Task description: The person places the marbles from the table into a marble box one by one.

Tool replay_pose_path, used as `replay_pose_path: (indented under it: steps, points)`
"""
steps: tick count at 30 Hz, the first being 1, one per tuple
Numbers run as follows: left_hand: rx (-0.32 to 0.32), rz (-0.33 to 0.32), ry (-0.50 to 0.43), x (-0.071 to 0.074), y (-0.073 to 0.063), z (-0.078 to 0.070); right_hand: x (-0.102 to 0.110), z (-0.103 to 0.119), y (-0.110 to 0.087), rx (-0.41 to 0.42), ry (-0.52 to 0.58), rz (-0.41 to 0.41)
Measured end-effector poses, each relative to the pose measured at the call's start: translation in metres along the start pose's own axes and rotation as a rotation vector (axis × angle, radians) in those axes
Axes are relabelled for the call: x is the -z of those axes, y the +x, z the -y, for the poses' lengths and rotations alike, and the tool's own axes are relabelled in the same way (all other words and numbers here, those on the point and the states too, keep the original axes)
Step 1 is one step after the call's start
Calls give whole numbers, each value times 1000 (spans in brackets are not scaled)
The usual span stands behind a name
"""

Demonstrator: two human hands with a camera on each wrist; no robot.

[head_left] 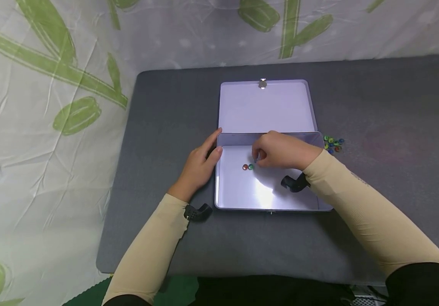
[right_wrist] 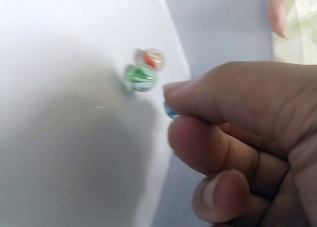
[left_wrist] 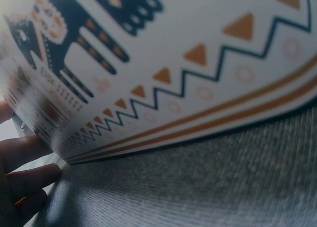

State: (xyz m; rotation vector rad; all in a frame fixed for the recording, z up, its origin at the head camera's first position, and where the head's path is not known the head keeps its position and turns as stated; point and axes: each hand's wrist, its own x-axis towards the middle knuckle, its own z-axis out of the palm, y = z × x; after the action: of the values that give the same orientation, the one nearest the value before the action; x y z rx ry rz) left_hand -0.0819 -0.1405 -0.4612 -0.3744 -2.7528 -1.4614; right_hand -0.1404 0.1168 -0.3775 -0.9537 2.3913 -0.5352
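A shallow tin box (head_left: pixel 238 195) with a white inside lies on the table, its lid (head_left: pixel 265 106) folded back. Inside it, my right hand (head_left: pixel 280 149) pinches a blue marble (right_wrist: pixel 171 111) between thumb and finger, just above the floor. Close by on the box floor sit a red-orange marble (head_left: pixel 245 167) and a green marble (head_left: pixel 251 167), side by side. My left hand (head_left: pixel 198 168) rests against the box's left side, fingers extended, thumb at the rim. The left wrist view shows its fingers (left_wrist: pixel 32 182) beside the patterned outer wall (left_wrist: pixel 163 108).
Several green, blue, yellow and red marbles (head_left: pixel 333 144) lie in a cluster on the grey table (head_left: pixel 388 182), just right of the box. A metal clasp (head_left: pixel 263 83) sits on the lid's far edge. Curtains with green leaf prints (head_left: pixel 78 114) hang behind and left.
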Motion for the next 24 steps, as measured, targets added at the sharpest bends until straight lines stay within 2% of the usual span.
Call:
replay_pose_path:
  steps: [12,24]
  points:
    - [-2,-3,1,0,0,2,-10,-10,7,-15,5,53]
    - [-21,-8,-5,1,0,0,-13,-13,11,27,40,57]
